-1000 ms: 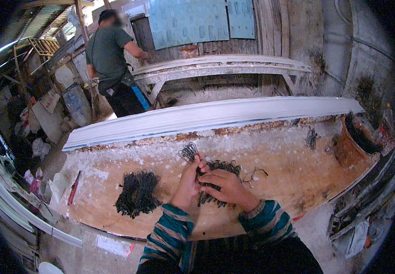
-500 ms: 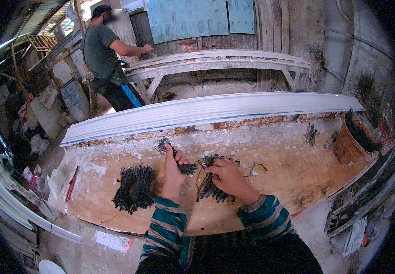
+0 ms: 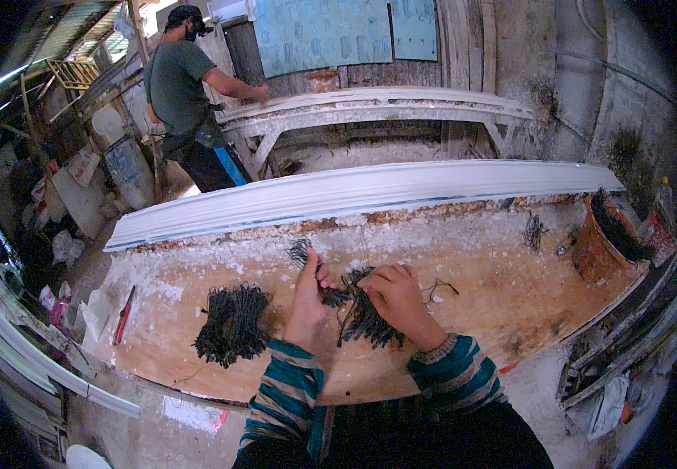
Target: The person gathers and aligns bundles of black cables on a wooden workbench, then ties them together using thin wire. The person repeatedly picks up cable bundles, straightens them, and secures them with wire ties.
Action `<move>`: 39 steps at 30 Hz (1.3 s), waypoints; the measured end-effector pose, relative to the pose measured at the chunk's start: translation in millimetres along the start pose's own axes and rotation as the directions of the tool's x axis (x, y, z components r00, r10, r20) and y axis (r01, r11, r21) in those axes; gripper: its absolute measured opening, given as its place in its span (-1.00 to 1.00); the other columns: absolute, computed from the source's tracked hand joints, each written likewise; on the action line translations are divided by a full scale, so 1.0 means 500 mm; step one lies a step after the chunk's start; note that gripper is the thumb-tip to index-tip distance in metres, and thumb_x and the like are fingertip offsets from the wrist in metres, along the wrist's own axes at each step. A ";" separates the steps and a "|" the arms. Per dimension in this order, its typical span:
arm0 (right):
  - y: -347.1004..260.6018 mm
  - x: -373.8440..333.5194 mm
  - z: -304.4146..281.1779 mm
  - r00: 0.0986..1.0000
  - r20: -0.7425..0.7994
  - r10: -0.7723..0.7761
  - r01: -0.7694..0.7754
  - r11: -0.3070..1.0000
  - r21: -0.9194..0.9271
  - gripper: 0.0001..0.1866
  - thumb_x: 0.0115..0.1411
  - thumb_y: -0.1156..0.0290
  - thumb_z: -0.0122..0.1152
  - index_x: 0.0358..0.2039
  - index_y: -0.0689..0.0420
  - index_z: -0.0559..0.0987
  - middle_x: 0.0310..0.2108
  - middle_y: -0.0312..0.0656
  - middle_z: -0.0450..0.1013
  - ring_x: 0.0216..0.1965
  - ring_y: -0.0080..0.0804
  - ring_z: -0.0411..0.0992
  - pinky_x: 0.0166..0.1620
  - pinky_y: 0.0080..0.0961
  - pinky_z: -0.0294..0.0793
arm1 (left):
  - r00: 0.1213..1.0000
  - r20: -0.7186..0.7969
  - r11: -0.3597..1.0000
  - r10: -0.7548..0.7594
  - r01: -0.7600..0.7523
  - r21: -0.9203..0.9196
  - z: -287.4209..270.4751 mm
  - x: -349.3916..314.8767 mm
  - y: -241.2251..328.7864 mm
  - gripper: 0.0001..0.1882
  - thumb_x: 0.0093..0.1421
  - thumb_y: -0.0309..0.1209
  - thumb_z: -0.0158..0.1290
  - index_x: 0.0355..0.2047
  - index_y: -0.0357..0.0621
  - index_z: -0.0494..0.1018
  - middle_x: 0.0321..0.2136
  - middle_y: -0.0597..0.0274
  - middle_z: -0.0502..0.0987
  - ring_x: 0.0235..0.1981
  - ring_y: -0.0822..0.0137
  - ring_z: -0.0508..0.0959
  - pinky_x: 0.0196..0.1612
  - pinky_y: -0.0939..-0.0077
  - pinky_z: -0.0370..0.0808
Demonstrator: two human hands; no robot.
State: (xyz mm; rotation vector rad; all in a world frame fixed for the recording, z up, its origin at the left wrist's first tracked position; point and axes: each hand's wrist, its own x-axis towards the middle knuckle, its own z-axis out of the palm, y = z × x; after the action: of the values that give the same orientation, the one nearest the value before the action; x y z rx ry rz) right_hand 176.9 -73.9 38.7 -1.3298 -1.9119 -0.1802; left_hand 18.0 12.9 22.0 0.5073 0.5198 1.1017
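My left hand (image 3: 307, 301) is closed around a small bundle of thin black looped cords (image 3: 299, 249); loops stick out above the thumb and ends hang out below the fingers. To its right, my right hand (image 3: 402, 301) bends over a loose pile of similar black cords (image 3: 371, 327), its thumb and fingertips pinching at the pile's upper left side. How many strands it grips is hidden by the fingers. Left of my hands, a thick heap of black cords (image 3: 233, 324) lies on the wooden tabletop (image 3: 307, 379).
A long white moulding (image 3: 369, 185) runs along the table's far edge. A red-handled knife (image 3: 123, 316) lies at the left. An orange-brown bucket (image 3: 598, 246) with black strands stands far right, near a small black tangle (image 3: 535, 232). A co-worker (image 3: 186, 98) works at another bench (image 3: 377, 105).
My left hand has shifted slightly right and down, closer to the right pile, with its bundle. My right hand has barely moved. The co-worker's arm has moved slightly right.
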 end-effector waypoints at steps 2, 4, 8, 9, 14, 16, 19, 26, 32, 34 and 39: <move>-0.004 0.005 -0.009 0.996 -0.081 -0.028 0.032 0.998 0.054 -0.87 -0.04 0.45 0.18 -0.40 -0.01 0.56 -0.38 -0.31 0.42 -0.26 -0.29 0.34 -0.13 -0.29 0.20 | 0.997 0.069 0.999 -0.043 0.042 0.026 0.001 -0.002 -0.014 -0.62 0.15 0.05 -0.10 -0.41 0.01 0.28 -0.76 0.51 0.10 -0.72 0.59 0.16 -0.60 0.65 0.20; -0.017 0.011 -0.022 0.993 -0.092 -0.073 0.080 0.993 0.085 -0.86 -0.03 0.44 0.18 -0.39 -0.01 0.55 -0.37 -0.31 0.42 -0.26 -0.31 0.34 -0.10 -0.30 0.18 | 0.994 0.088 0.998 -0.062 0.059 0.037 0.006 -0.006 -0.030 -0.60 0.15 0.06 -0.11 -0.37 -0.01 0.28 -0.74 0.50 0.12 -0.70 0.58 0.17 -0.59 0.63 0.21; -0.021 0.009 -0.018 0.989 -0.006 -0.147 0.146 0.976 0.161 -0.85 -0.01 0.42 0.18 -0.36 -0.02 0.55 -0.33 -0.33 0.44 -0.24 -0.33 0.35 -0.04 -0.31 0.16 | 0.995 0.061 0.993 -0.076 0.070 0.098 0.040 -0.026 -0.042 -0.52 0.14 0.11 -0.12 -0.28 -0.08 0.27 -0.70 0.47 0.15 -0.68 0.56 0.17 -0.60 0.66 0.20; -0.022 0.008 -0.013 0.987 0.002 -0.163 0.161 0.974 0.159 -0.85 0.00 0.42 0.18 -0.36 -0.02 0.55 -0.32 -0.34 0.44 -0.23 -0.34 0.35 -0.04 -0.31 0.16 | 0.995 0.060 0.990 -0.082 0.075 0.118 0.038 -0.027 -0.041 -0.52 0.14 0.11 -0.12 -0.28 -0.08 0.28 -0.70 0.47 0.16 -0.68 0.56 0.18 -0.61 0.67 0.19; -0.023 0.000 0.001 0.978 0.037 -0.205 0.197 0.968 0.158 -0.86 0.01 0.41 0.17 -0.36 -0.02 0.55 -0.30 -0.34 0.45 -0.21 -0.35 0.36 0.00 -0.29 0.14 | 0.995 0.061 0.971 -0.084 0.067 0.231 0.037 -0.027 -0.038 -0.54 0.15 0.08 -0.09 -0.29 -0.09 0.29 -0.68 0.46 0.21 -0.66 0.56 0.23 -0.64 0.71 0.19; -0.023 0.002 -0.001 0.980 0.047 -0.192 0.182 0.969 0.166 -0.86 0.01 0.42 0.17 -0.36 -0.02 0.55 -0.30 -0.34 0.45 -0.21 -0.35 0.36 0.01 -0.29 0.14 | 0.993 0.072 0.969 -0.095 0.076 0.237 0.034 -0.026 -0.037 -0.57 0.16 0.05 -0.09 -0.30 -0.09 0.30 -0.67 0.45 0.22 -0.65 0.56 0.24 -0.64 0.69 0.21; -0.017 0.001 -0.001 0.979 0.067 -0.194 0.180 0.969 0.167 -0.86 0.00 0.42 0.17 -0.36 0.00 0.55 -0.30 -0.33 0.45 -0.20 -0.36 0.36 0.01 -0.28 0.14 | 0.995 0.069 0.972 -0.077 0.059 0.226 0.034 -0.026 -0.038 -0.62 0.19 -0.01 -0.10 -0.30 -0.08 0.30 -0.66 0.45 0.24 -0.63 0.55 0.26 -0.62 0.69 0.23; -0.026 0.004 -0.009 0.971 0.088 -0.223 0.205 0.962 0.182 -0.80 -0.02 0.31 0.21 -0.33 0.00 0.55 -0.30 -0.34 0.45 -0.19 -0.37 0.35 0.05 -0.25 0.10 | 0.992 0.126 0.993 0.020 -0.035 0.115 0.007 -0.010 -0.045 -0.67 0.21 -0.06 -0.11 -0.32 -0.07 0.28 -0.70 0.49 0.15 -0.66 0.56 0.20 -0.57 0.67 0.25; -0.013 -0.003 -0.001 0.978 0.145 -0.149 0.120 0.975 0.187 -0.77 0.03 0.18 0.15 -0.30 -0.05 0.55 -0.26 -0.30 0.43 -0.10 -0.31 0.30 0.13 -0.08 -0.01 | 0.989 0.037 0.989 0.142 -0.140 -0.050 0.003 -0.007 -0.013 -0.71 0.23 -0.09 -0.13 -0.35 -0.04 0.26 -0.72 0.51 0.11 -0.70 0.58 0.14 -0.56 0.59 0.26; -0.011 -0.005 -0.002 0.969 0.202 -0.140 0.114 0.985 0.133 -0.77 0.02 0.21 0.18 -0.29 -0.05 0.56 -0.27 -0.32 0.44 -0.10 -0.35 0.30 0.12 -0.08 -0.01 | 0.988 -0.002 0.983 0.154 -0.153 -0.103 -0.005 -0.003 -0.003 -0.73 0.23 -0.10 -0.14 -0.36 -0.03 0.26 -0.72 0.51 0.10 -0.71 0.59 0.13 -0.56 0.59 0.25; -0.005 -0.035 0.033 0.938 0.343 -0.058 0.083 0.995 -0.058 -0.80 0.01 0.23 0.18 -0.32 -0.08 0.57 -0.22 -0.35 0.42 0.00 -0.32 0.23 0.13 0.16 -0.16 | 0.990 0.004 0.984 0.140 -0.139 -0.108 -0.017 0.005 0.003 -0.73 0.24 -0.10 -0.15 -0.36 -0.02 0.26 -0.73 0.51 0.10 -0.73 0.58 0.13 -0.56 0.57 0.25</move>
State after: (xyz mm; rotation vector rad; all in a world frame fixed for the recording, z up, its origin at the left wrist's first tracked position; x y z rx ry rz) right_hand 168.9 -79.2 16.7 -1.4122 -2.2642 -0.0550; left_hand 12.5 16.7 16.3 0.4608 0.4172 1.2528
